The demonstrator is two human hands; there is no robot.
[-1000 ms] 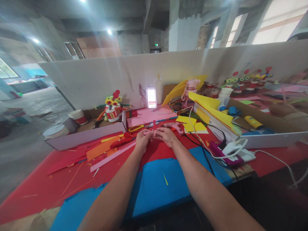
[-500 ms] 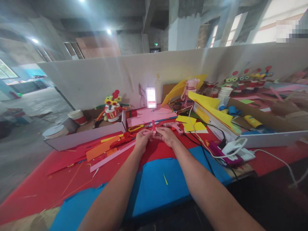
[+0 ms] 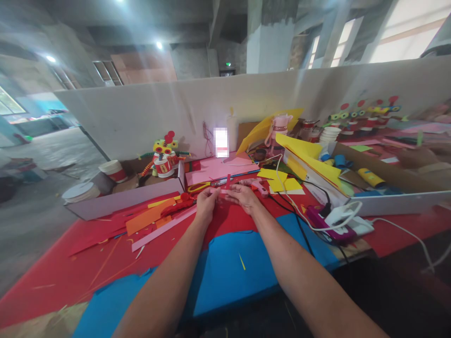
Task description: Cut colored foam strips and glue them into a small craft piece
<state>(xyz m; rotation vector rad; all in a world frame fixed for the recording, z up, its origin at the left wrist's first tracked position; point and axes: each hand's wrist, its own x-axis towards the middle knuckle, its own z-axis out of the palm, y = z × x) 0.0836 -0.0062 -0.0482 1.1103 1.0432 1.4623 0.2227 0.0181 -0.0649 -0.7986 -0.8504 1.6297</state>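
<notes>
My left hand [image 3: 207,202] pinches one end of a narrow pink paper strip [image 3: 223,191] over the red sheet. From the other side my right hand [image 3: 244,196] grips the folded strips with thumb and fingers. A red paper strip [image 3: 228,180] stands up between the two hands, crossing the pink one. Whether the strips are joined is too small to tell. Just beyond the fingers lie yellow-handled scissors [image 3: 199,188], and a pink glue gun [image 3: 259,186] rests to the right of them.
An open box [image 3: 130,199] with a paper-cup robot figure [image 3: 165,157] stands left. Orange paper [image 3: 146,219] lies before it. Right are yellow paper pieces [image 3: 291,184], a purple power strip [image 3: 329,225] with cables, and a large box [image 3: 398,204]. Blue felt [image 3: 239,267] covers the front edge.
The red strip has shifted slightly right and now leans. More of the pink strip shows between my hands, and the left hand has moved slightly left.
</notes>
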